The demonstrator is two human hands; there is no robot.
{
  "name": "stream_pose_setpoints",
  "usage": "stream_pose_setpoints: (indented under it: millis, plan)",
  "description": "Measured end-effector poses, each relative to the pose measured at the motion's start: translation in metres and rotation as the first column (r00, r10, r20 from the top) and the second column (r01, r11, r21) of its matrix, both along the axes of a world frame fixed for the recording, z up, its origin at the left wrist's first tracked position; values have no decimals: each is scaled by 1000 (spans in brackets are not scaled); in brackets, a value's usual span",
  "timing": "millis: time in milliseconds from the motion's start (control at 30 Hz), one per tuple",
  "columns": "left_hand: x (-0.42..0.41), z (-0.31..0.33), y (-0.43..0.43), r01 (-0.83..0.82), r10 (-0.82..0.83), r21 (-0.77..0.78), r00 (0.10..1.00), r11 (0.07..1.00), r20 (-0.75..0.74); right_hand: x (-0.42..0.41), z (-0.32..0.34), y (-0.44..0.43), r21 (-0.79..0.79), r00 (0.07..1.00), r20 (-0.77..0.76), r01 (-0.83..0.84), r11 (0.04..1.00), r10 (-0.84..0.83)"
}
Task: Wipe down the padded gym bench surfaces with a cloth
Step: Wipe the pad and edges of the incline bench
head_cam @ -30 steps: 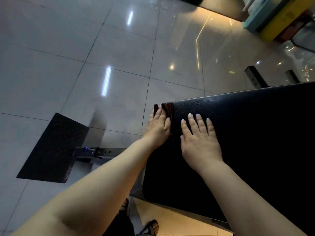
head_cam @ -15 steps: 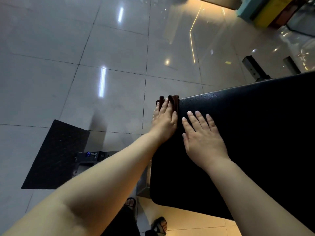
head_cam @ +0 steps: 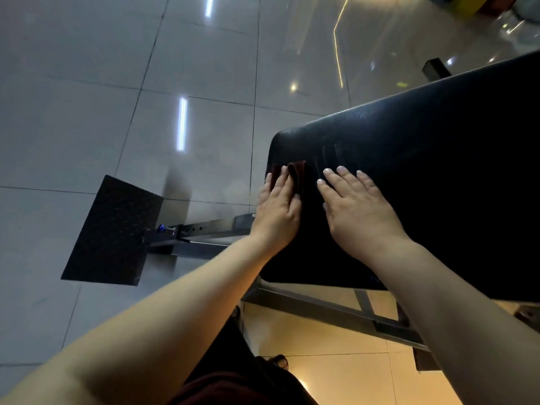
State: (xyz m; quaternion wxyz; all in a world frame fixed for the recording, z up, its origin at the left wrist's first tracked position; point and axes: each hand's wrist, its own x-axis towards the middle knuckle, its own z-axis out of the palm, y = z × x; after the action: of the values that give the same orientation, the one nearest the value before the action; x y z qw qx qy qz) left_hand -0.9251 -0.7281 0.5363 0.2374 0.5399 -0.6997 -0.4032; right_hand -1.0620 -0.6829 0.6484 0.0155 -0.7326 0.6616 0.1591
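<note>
Head view only. Our left hand (head_cam: 277,213) lay flat on the dark red cloth (head_cam: 297,174), fingers straight, pressing it onto the black bench pad (head_cam: 438,176) at the pad's left edge, near the far corner. Nothing was curled round the cloth: it was pressed, not gripped. Most of it sat hidden under the palm, with only a folded end showing past the fingertips.

Our right hand (head_cam: 355,206) was just beside it, palm down on bare pad, fingers spread and straight, holding nothing. We read that as bracing.

Faint streaks (head_cam: 330,153) showed on the pad just beyond the cloth, possibly wipe marks, but we couldn't confirm that.

Left of the pad, a black textured plate (head_cam: 112,232) sat on a steel bar (head_cam: 210,229) over the grey tiled floor (head_cam: 102,97).

Step in hand, as we judged it: wiping the end strip of the pad. The long stretch to the right looked like work remaining.

The next move would need flat, even pressure and a drag along the pad. The right hand sat in that path and would have to lift or shift. One risk was the cloth sliding off the rounded edge
</note>
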Motion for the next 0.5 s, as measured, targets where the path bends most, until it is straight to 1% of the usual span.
stream_pose_setpoints:
  millis: [67, 133, 200, 267, 300, 367, 400, 433, 467, 500]
  plan:
    - [-4, 9, 29, -10, 11, -64, 1000, 998, 9, -1, 6, 11, -5, 1000, 10, -26, 1000, 26]
    - [2, 16, 76, 2, -7, -154, 999, 988, -33, -3, 10, 24, -5, 998, 19, -52, 999, 52]
    - [11, 13, 121, -13, 2, -191, 998, 982, -60, -7, 11, 39, -12, 997, 22, -69, 998, 69]
    - [16, 7, 140, -57, 44, -166, 996, 984, -80, -10, 12, 54, -37, 996, 7, -94, 995, 94]
    - [15, 4, 136, -88, 77, -129, 993, 988, -92, -11, 11, 60, -40, 994, -4, -106, 994, 106]
    - [6, 5, 109, -207, 207, 11, 972, 978, -111, -11, 12, 68, -44, 994, -20, -108, 993, 107]
    - [-1, 9, 94, -281, 287, 81, 954, 956, -83, -14, 14, 73, -57, 995, -23, -103, 993, 102]
    - [-9, 16, 81, -322, 326, 132, 945, 938, -10, -17, 19, 75, -75, 996, -24, -86, 993, 85]
    - [-21, 25, 75, -324, 317, 132, 946, 937, 75, -21, 24, 78, -88, 998, -30, -59, 994, 57]
    - [-34, 37, 80, -280, 269, 80, 955, 957, 125, -25, 29, 81, -104, 998, -48, -33, 994, 28]
